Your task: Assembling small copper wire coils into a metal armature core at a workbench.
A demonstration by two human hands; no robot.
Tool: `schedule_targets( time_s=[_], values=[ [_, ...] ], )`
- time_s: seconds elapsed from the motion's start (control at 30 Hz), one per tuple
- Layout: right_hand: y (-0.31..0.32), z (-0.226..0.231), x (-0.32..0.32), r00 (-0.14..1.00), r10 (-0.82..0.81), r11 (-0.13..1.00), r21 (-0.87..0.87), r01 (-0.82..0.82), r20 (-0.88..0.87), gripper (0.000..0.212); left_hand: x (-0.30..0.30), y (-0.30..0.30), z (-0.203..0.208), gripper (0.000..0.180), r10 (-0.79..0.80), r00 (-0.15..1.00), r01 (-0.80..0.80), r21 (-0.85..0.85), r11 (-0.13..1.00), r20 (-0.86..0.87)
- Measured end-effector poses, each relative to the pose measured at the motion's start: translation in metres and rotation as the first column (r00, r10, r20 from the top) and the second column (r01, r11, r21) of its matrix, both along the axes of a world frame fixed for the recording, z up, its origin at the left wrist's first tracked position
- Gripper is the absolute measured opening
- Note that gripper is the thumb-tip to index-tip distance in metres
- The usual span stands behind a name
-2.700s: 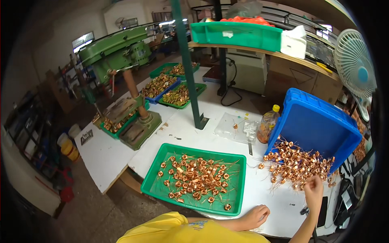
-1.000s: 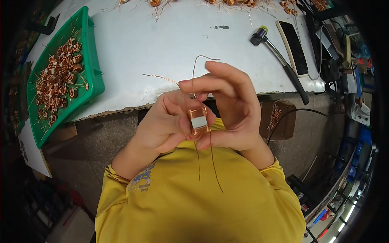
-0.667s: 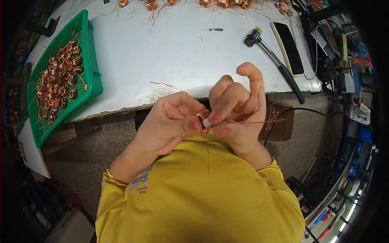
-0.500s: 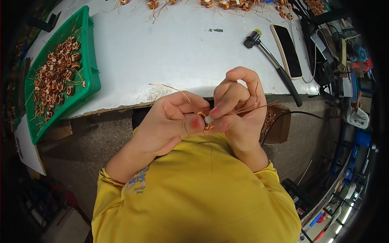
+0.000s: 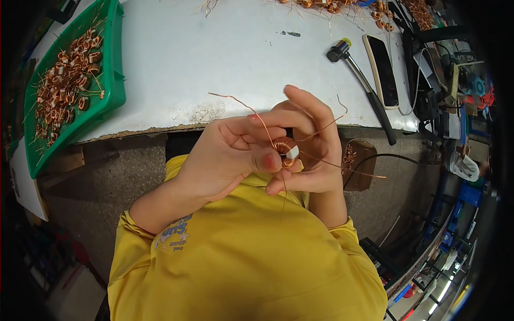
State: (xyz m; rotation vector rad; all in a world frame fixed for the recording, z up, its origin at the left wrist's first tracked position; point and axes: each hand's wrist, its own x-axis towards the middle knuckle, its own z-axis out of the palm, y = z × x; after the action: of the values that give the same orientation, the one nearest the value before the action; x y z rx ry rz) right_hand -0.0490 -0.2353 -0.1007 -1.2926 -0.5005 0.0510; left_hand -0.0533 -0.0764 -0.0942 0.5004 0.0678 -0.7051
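Note:
A small ring-shaped coil point(image 5: 285, 150), wound with copper wire and showing a white patch on one side, is pinched in my left hand point(image 5: 227, 155), the thumb on its near face. Several long copper wire ends stick out of it, up to the left, to the right and downward. Around the coil's right side, my right hand point(image 5: 321, 144) has its fingers spread, with the thumb apart below the coil. One finger of it reaches behind toward the upper left wire; whether it touches that wire I cannot tell. Both hands are above my lap, just off the table edge.
A green tray point(image 5: 115, 64) heaped with copper coils stands at the left of the white table point(image 5: 203, 53). To the right lie a hammer point(image 5: 364, 80) and a phone point(image 5: 381, 72). More coils point(image 5: 332, 6) line the far edge. A cardboard box point(image 5: 364, 174) sits below, right.
My right fingers have let go of the coil and spread apart. The coil has turned, its white patch now facing right, still in my left hand. The wires fan out more.

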Motion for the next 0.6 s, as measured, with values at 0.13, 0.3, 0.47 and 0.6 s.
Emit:
schedule_targets(
  time_s=[0.13, 0.3, 0.47, 0.6],
  values=[
    [0.000, -0.004, 0.010, 0.997, 0.063, 0.997, 0.036, -0.065, 0.047, 0.109, 0.001, 0.001, -0.001, 0.025, -0.026, 0.999, 0.025, 0.023, 0.999, 0.021],
    [0.004, -0.019, 0.015, 0.994, 0.058, 0.942, 0.325, -0.087, 0.096, 0.106, -0.001, -0.004, -0.003, 0.023, 0.036, 0.999, -0.036, 0.036, 0.999, -0.015],
    [0.010, -0.019, 0.007, 0.991, 0.115, 0.873, 0.482, -0.068, -0.068, 0.094, -0.001, -0.007, -0.002, 0.020, 0.098, 0.995, -0.098, 0.015, 0.995, -0.022],
    [0.022, -0.004, 0.000, 0.966, -0.042, 0.943, 0.308, 0.123, -0.256, 0.077, 0.003, -0.006, 0.004, 0.019, 0.132, 0.991, -0.132, 0.159, 0.979, 0.010]
  ],
)
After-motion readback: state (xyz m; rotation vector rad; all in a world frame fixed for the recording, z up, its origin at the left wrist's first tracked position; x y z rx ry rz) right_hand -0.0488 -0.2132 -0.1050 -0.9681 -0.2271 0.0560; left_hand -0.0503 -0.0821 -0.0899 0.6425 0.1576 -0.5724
